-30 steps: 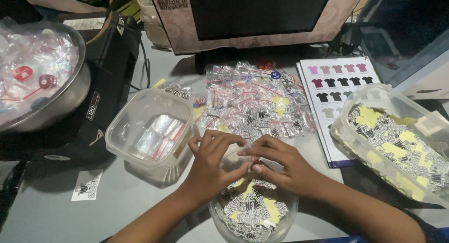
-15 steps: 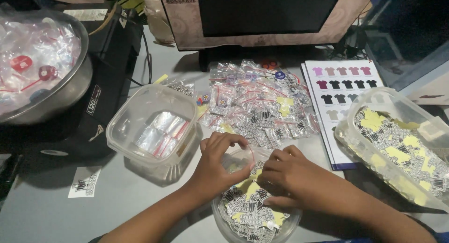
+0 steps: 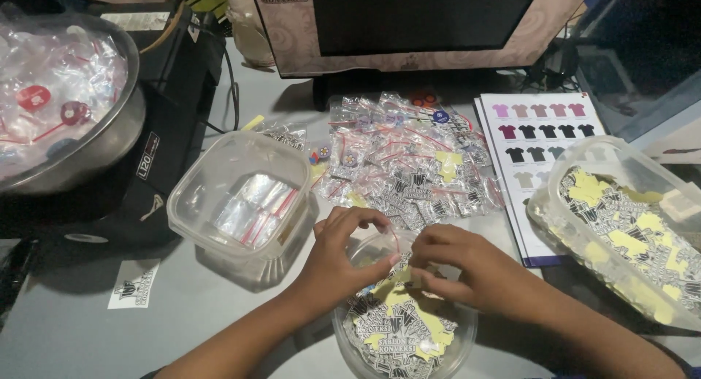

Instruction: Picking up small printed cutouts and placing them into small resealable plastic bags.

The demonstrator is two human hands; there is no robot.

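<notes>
My left hand (image 3: 342,253) and my right hand (image 3: 467,266) meet over a small round clear bowl (image 3: 445,350) full of black, white and yellow stickers at the table's near edge. Between the fingertips of both hands is a small clear zip bag (image 3: 374,249) with a red strip, held open at its mouth. A sticker seems pinched in my right fingers, but I cannot see it clearly. Just behind the hands lies a heap of filled small zip bags (image 3: 405,156).
A square clear tub (image 3: 241,196) with empty zip bags stands left. A rectangular tub (image 3: 628,226) of stickers stands right, beside a shirt colour chart (image 3: 544,131). A metal bowl (image 3: 109,142) of plastic bags sits far left on a black device. A monitor (image 3: 423,21) is behind. A loose sticker (image 3: 133,284) lies near left.
The hands have risen slightly from the bowl's stickers and now hold the small zip bag open between them. The view has shifted a little.
</notes>
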